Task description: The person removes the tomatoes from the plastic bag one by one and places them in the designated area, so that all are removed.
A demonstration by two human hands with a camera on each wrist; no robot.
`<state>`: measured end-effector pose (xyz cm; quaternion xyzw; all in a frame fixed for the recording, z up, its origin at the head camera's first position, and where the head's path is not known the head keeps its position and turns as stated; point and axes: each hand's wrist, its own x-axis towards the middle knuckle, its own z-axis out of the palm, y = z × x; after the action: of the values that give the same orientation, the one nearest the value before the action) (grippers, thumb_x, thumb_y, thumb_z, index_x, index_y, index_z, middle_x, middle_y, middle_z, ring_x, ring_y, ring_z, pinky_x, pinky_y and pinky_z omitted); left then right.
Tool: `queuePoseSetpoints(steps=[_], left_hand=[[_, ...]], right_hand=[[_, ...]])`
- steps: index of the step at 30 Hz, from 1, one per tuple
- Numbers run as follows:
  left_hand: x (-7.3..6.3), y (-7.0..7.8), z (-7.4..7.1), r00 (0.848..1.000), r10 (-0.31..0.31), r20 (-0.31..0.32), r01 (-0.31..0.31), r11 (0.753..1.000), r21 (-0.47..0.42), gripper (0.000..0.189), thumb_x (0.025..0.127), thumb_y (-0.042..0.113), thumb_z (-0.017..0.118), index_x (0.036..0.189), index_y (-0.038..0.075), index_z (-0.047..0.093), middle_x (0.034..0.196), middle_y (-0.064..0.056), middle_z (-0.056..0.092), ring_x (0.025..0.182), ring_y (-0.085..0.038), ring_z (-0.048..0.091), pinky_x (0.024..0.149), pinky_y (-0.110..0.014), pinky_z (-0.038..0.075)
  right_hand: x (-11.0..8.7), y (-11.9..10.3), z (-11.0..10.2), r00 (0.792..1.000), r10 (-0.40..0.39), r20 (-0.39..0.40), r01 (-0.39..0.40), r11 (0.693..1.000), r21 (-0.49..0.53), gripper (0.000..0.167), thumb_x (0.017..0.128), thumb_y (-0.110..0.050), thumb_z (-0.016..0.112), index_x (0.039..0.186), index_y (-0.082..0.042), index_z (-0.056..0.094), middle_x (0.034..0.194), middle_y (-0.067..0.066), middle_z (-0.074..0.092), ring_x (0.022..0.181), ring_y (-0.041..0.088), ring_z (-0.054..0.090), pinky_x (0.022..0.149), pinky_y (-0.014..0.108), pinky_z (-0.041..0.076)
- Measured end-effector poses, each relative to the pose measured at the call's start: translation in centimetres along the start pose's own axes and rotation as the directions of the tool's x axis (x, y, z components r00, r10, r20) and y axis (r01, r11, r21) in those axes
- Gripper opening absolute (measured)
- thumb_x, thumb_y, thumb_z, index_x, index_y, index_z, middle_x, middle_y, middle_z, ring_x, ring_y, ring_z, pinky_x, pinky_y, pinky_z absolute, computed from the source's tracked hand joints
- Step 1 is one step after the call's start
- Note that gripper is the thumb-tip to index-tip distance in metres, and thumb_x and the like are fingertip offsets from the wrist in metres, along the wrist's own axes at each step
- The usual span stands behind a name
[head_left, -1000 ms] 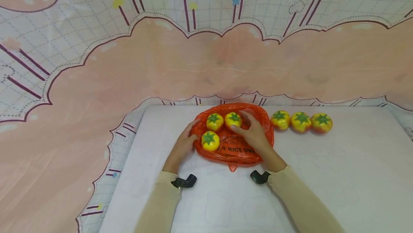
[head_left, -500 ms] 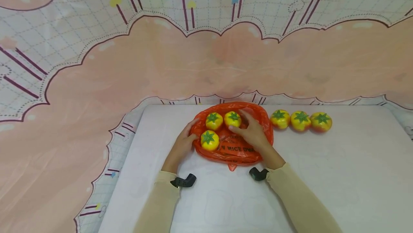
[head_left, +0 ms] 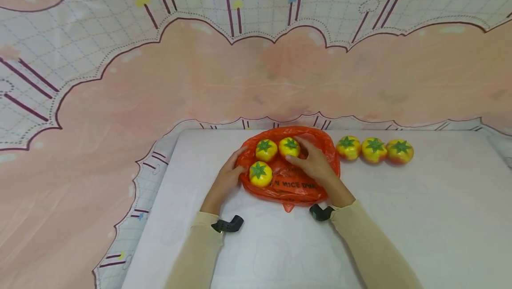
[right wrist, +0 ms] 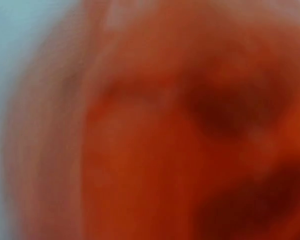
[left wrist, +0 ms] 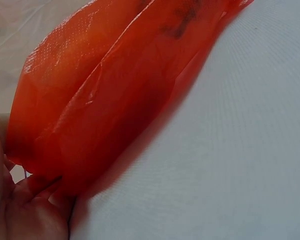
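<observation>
A red plastic bag [head_left: 294, 185] with dark print lies spread on the table, its rim standing up around several spots of its edge. Inside it sit three yellow tomatoes with green star-shaped tops: one at the front left [head_left: 260, 174], one at the back left [head_left: 266, 150], one at the back middle [head_left: 289, 147]. My left hand [head_left: 229, 176] holds the bag's left edge; in the left wrist view the red plastic lies between thumb and fingers [left wrist: 32, 205]. My right hand [head_left: 316, 164] reaches into the bag and grips the back middle tomato between thumb and fingers. The right wrist view is blurred red.
Right of the bag, three more yellow-red tomatoes [head_left: 374, 150] stand in a row near the back edge of the white table [head_left: 420, 226]. A patterned cloth [head_left: 256, 75] hangs behind the table. Both wrists wear black devices [head_left: 228, 223].
</observation>
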<state>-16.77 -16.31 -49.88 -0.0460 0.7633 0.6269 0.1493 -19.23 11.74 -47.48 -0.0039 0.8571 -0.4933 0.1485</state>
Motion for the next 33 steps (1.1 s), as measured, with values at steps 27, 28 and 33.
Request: queuePoseSetpoints(steps=[27, 28, 33], left_hand=[[-0.01, 0.06, 0.16, 1.000, -0.015, -0.006, 0.015, 1.000, 0.003, 0.063, 0.095, 0.012, 0.048, 0.145, 0.050, 0.047, 0.163, 0.008, 0.035, 0.148, -0.025, 0.037, 0.121, -0.049, 0.035], [-0.02, 0.10, 0.17, 1.000, -0.016, -0.007, 0.016, 1.000, 0.004, 0.063, 0.095, 0.013, 0.048, 0.145, 0.051, 0.047, 0.163, 0.008, 0.035, 0.147, -0.026, 0.037, 0.121, -0.050, 0.035], [-0.10, 0.23, 0.16, 1.000, -0.015, -0.013, 0.015, 1.000, 0.003, 0.062, 0.095, 0.012, 0.048, 0.144, 0.050, 0.047, 0.162, 0.008, 0.036, 0.146, -0.026, 0.038, 0.120, -0.049, 0.037]], right_hand=[[-0.34, -0.12, -0.05, 0.998, 0.026, -0.055, -0.021, 0.996, 0.087, 0.074, 0.091, -0.036, 0.075, 0.156, -0.029, 0.041, 0.159, 0.006, 0.043, 0.144, 0.033, 0.041, 0.119, 0.056, 0.038], [-0.38, -0.10, -0.05, 0.998, 0.022, -0.059, -0.016, 0.996, 0.091, 0.074, 0.091, -0.037, 0.075, 0.156, -0.029, 0.041, 0.158, 0.005, 0.043, 0.144, 0.033, 0.042, 0.118, 0.056, 0.038], [-0.56, -0.10, 0.02, 0.998, 0.001, -0.062, 0.003, 0.997, 0.073, 0.074, 0.090, -0.040, 0.076, 0.155, -0.031, 0.042, 0.158, 0.004, 0.043, 0.141, 0.033, 0.044, 0.117, 0.056, 0.040]])
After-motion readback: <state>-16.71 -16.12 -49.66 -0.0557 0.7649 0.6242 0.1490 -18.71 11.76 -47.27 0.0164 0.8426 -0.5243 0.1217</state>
